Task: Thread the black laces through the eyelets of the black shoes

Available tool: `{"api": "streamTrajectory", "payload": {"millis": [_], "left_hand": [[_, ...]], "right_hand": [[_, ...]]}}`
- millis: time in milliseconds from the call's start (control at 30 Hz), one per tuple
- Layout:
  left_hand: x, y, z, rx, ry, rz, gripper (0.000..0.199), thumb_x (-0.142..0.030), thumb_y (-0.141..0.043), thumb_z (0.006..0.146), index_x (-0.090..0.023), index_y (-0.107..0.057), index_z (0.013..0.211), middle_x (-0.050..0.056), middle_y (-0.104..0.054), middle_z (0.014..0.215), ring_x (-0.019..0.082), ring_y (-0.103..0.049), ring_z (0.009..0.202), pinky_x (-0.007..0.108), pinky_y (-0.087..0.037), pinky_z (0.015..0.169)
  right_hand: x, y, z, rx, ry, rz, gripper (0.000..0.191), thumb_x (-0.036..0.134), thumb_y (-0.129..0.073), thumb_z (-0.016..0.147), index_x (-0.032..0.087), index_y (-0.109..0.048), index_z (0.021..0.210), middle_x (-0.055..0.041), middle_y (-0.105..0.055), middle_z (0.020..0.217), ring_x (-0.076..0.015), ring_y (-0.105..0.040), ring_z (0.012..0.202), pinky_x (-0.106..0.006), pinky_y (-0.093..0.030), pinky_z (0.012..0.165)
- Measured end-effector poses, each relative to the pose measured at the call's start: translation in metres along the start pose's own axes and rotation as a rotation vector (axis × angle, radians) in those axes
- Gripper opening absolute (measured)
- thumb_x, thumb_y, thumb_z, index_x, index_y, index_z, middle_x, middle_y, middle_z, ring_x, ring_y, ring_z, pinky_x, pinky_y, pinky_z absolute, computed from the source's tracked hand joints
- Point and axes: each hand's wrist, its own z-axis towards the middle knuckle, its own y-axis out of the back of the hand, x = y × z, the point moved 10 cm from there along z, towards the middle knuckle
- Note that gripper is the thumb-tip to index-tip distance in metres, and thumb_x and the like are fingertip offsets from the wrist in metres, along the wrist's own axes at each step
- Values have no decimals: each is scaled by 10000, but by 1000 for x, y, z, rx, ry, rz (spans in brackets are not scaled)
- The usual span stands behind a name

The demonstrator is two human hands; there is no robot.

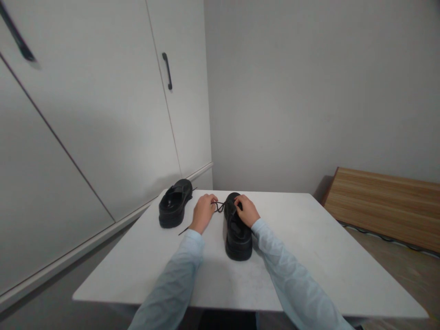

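Observation:
A black shoe (239,245) stands upright on the white table in front of me, heel toward me. Its dark shoelace (220,207) stretches left from the shoe's top into the fingers of my left hand (204,213), which are closed on it. A loose lace end pokes out beside my left wrist. My right hand (247,211) rests over the front of the shoe, its fingers pinched at the lacing; exactly what they grip is too small to make out. The other black shoe (173,208) sits farther left, near the table's left edge.
The white table (299,266) has its far edge near a grey wall (309,91). White cabinet doors (103,114) with dark handles rise on the left. A wood-grain panel (385,206) lies low beyond the table's right side.

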Motion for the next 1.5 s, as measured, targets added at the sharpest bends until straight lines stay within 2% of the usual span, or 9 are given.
{"api": "streamTrajectory", "payload": {"millis": [133,267,367,467,567,733,933,1333,1500], "left_hand": [[32,13,-2,-117,231,-12,138,-268,-528,790,-188,-627,842,84,-633,807,219,-611,831,300,-450,711],[54,-16,-4,4,482,-561,225,-332,-450,815,-170,-587,889,55,-636,693,172,-631,641,291,-487,626],[39,-21,0,11,428,-970,228,-303,-499,759,-156,-570,917,81,-669,842,168,-657,769,308,-522,714],[23,-14,4,13,329,-1162,198,-304,-508,731,-159,-565,853,98,-663,973,193,-639,930,336,-524,795],[23,-11,4,-1,359,-1282,232,-369,-438,773,-170,-536,840,70,-655,869,183,-649,857,363,-535,775],[31,-9,5,-49,345,-1036,416,-424,-598,717,-167,-559,1041,-5,-597,687,111,-585,606,286,-525,671],[19,-19,7,89,169,-557,313,-446,-602,715,-148,-674,779,61,-674,766,180,-613,731,268,-487,640],[0,-25,2,85,66,-440,128,-302,-582,746,-176,-605,736,52,-615,858,174,-585,812,311,-457,789],[-32,-13,-4,30,-85,-462,328,-388,-594,777,-187,-564,1035,87,-577,1101,206,-534,1055,350,-401,949]], "right_hand": [[-1,3,-1,-39,-27,-5,140,78,-475,726,216,-462,712,-63,-564,855,-211,-533,875,-394,-411,857],[-4,8,-2,-99,-30,8,110,115,-458,746,222,-449,724,-53,-555,841,-202,-526,843,-379,-415,830],[-6,14,-2,-141,-25,27,99,134,-463,738,224,-449,701,-46,-553,820,-196,-523,830,-362,-425,805],[-10,19,-1,-166,-30,49,104,141,-494,705,222,-453,655,-43,-567,803,-200,-533,845,-367,-431,817],[-18,25,0,-205,-75,110,100,159,-511,691,218,-466,623,-55,-600,832,-208,-553,877,-387,-436,848],[-35,39,1,-282,-184,271,95,260,-532,723,208,-507,647,-69,-642,878,-207,-583,866,-429,-455,874],[-41,62,-3,-405,-205,463,250,448,-540,770,203,-490,759,-75,-638,907,-181,-627,809,-380,-535,734],[-48,118,-14,-700,-120,814,319,442,-617,762,208,-404,808,-7,-650,831,-121,-664,611,-342,-568,659],[-43,134,-17,-754,-55,868,315,439,-612,775,220,-390,818,8,-667,811,-128,-677,602,-326,-564,639]]}}
